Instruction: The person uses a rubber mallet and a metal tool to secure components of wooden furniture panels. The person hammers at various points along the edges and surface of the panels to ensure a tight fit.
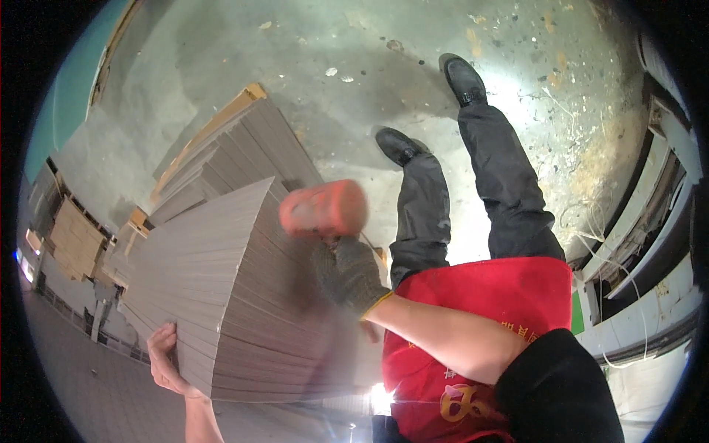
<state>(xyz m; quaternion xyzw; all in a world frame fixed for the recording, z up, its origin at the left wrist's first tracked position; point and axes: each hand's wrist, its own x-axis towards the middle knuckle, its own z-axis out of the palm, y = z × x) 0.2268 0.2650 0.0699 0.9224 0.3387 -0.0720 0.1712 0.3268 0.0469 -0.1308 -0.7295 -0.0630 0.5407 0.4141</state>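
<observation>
My right hand (pixel 351 275), in a dark grey knitted glove with a yellow cuff edge, is closed around the handle of a mallet. The mallet's orange-red head (pixel 323 209) is slightly blurred, close beside a tall stack of grey-brown boards (pixel 247 295). Many thin sheet edges show as lines along the stack's sides. My bare left hand (pixel 166 359) lies against the stack's left side near its lower corner, fingers extended and touching the edges. Its far fingers are partly hidden. Most of the mallet's handle is covered by the glove.
Beyond the tall stack, a lower stack of similar boards (pixel 236 151) has a wooden strip on its edge. To the right stands pale machinery (pixel 650 214) with loose cords. A green panel (pixel 70 103) is at the far left, with brown boards (pixel 76 238) below.
</observation>
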